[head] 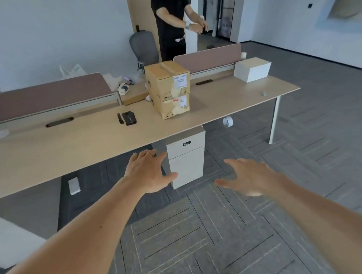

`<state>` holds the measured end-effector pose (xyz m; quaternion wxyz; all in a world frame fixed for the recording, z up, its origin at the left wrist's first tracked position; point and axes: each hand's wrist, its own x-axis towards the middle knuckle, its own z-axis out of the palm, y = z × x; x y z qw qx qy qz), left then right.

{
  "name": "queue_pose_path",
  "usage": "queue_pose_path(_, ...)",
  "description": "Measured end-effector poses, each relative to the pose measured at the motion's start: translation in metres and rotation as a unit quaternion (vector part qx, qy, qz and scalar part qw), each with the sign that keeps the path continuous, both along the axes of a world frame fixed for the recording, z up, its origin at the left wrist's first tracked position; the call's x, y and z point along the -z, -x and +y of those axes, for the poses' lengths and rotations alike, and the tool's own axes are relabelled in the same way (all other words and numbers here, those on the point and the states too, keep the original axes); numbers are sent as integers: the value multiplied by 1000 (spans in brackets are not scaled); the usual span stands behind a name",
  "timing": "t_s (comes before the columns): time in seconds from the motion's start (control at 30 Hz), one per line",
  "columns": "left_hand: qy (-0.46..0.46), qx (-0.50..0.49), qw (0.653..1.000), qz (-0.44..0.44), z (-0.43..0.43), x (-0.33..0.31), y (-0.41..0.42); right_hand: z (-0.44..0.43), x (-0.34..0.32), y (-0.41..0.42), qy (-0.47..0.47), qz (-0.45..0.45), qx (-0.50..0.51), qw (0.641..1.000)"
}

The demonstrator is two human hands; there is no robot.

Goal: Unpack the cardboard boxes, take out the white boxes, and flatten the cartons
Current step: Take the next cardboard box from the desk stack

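Ahead, stacked cartons (168,89) on desk (81,147).

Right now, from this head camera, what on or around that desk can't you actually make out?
Head view, all of it:
- What is inside the two stacked cardboard boxes: closed cardboard hides it.
- The print on their labels: too small and blurred.
- The small round thing near the right end of the desk: too small to name.
- Whether the white box is sealed: its far side faces away.
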<state>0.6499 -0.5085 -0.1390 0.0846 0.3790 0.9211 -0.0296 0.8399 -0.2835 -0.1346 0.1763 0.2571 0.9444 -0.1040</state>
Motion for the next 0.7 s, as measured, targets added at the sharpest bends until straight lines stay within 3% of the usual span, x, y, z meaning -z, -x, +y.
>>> queue_pose_path(0.37, 5, -23, 1000, -8, 229, -17, 129, 249, -7, 146, -14, 8, -23, 1000)
queue_pose_path(0.7, -16, -63, 998, 20, 372, -34, 292, 410, -27, 309, -33, 28, -58, 997)
